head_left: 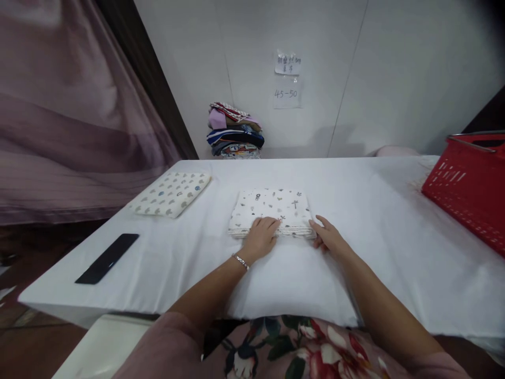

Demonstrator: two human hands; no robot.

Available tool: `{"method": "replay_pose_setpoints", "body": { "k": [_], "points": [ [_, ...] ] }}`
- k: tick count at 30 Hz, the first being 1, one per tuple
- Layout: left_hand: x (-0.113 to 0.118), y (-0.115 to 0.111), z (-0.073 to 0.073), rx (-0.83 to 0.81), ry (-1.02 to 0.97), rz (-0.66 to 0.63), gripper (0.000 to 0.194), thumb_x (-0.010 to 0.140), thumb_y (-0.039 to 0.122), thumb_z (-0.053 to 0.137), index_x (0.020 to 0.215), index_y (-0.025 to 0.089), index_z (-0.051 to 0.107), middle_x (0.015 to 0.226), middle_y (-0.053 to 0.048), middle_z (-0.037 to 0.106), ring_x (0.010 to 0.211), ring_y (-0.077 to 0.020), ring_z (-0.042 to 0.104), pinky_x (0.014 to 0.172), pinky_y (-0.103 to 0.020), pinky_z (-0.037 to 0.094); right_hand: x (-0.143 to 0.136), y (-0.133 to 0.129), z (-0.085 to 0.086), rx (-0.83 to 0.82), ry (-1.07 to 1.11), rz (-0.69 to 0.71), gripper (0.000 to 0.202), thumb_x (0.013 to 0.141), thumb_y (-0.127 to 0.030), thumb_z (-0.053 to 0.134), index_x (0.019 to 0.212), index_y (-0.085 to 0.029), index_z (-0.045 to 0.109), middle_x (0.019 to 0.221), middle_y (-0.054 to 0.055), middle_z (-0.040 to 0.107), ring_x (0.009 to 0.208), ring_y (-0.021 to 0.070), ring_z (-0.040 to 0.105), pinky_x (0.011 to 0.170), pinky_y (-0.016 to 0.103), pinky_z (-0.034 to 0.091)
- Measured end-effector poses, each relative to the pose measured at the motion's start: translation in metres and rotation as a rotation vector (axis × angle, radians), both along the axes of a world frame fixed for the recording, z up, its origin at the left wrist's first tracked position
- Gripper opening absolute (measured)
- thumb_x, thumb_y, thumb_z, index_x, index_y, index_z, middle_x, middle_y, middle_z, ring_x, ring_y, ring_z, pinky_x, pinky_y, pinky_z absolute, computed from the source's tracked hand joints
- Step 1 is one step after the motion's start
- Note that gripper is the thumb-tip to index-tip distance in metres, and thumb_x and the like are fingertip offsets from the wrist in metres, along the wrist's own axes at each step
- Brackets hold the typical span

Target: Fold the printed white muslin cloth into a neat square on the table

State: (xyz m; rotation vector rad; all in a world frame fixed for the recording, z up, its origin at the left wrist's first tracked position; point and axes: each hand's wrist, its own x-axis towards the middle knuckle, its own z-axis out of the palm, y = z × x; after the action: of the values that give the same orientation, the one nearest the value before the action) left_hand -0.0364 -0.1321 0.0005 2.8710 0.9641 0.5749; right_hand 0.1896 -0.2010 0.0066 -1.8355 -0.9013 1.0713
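Note:
A white cloth with small printed figures and palm trees (272,205) lies folded into a neat rectangle on the table, its layered edge facing me. My left hand (262,237), with a bracelet at the wrist, rests on the near edge of this folded cloth, fingers laid out flat over it. At the cloth's near right corner is my right hand (329,237), its fingers apart and the tips touching the corner. Part of the front edge is hidden under my left hand.
A second folded cloth with a grey pattern (171,195) lies at the table's left. Nearer me is a black flat object (108,259). A red basket (469,184) stands at the right. Behind the white-covered table (355,184) rises a stack of folded fabrics (235,134).

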Motion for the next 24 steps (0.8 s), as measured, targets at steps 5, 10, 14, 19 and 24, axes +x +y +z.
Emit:
{"method": "replay_pose_setpoints", "body": {
  "k": [5,10,14,19,24],
  "points": [
    [0.0,0.0,-0.001,0.008,0.01,-0.001,0.052,0.074,0.008,0.048,0.124,0.022,0.043,0.119,-0.007,0.052,0.114,-0.0209,0.043,0.099,-0.04,0.029,-0.006,0.003,0.0,0.01,-0.101,0.022,0.072,0.077,-0.05,0.057,0.139,-0.026,0.03,0.061,-0.003,0.056,0.039,0.0091,0.046,0.035,0.019,0.03],
    [-0.002,0.002,-0.001,0.041,0.018,0.067,0.057,0.07,0.002,0.044,0.124,0.022,0.044,0.119,-0.007,0.053,0.115,-0.0208,0.042,0.099,-0.04,0.028,-0.002,0.003,-0.005,0.098,-0.078,0.032,0.064,0.076,-0.037,0.057,0.135,-0.024,0.036,0.057,-0.006,0.053,0.04,0.0085,0.044,0.039,0.019,0.033],
    [-0.02,0.008,-0.004,0.047,0.039,0.168,0.054,0.07,0.003,0.045,0.121,0.022,0.047,0.119,-0.007,0.054,0.114,-0.0221,0.043,0.097,-0.041,0.029,0.001,-0.001,-0.007,0.13,-0.027,0.054,0.069,0.073,-0.039,0.058,0.136,-0.022,0.034,0.056,-0.006,0.051,0.039,0.0093,0.042,0.038,0.02,0.031],
    [-0.043,0.012,-0.008,0.057,0.032,0.211,0.051,0.072,0.003,0.044,0.119,0.022,0.05,0.117,-0.006,0.057,0.112,-0.0208,0.045,0.096,-0.04,0.031,0.002,-0.008,-0.007,0.122,-0.058,0.094,0.072,0.072,-0.039,0.059,0.137,-0.021,0.034,0.051,-0.007,0.047,0.04,0.0105,0.042,0.04,0.021,0.032],
    [-0.056,0.01,-0.009,0.088,0.021,0.238,0.047,0.073,0.001,0.042,0.114,0.023,0.053,0.115,-0.005,0.058,0.11,-0.0198,0.046,0.1,-0.041,0.028,0.001,-0.013,-0.006,0.107,-0.082,0.123,0.071,0.074,-0.04,0.058,0.138,-0.02,0.033,0.048,-0.007,0.045,0.041,0.0112,0.041,0.042,0.022,0.032]
  ]
}}
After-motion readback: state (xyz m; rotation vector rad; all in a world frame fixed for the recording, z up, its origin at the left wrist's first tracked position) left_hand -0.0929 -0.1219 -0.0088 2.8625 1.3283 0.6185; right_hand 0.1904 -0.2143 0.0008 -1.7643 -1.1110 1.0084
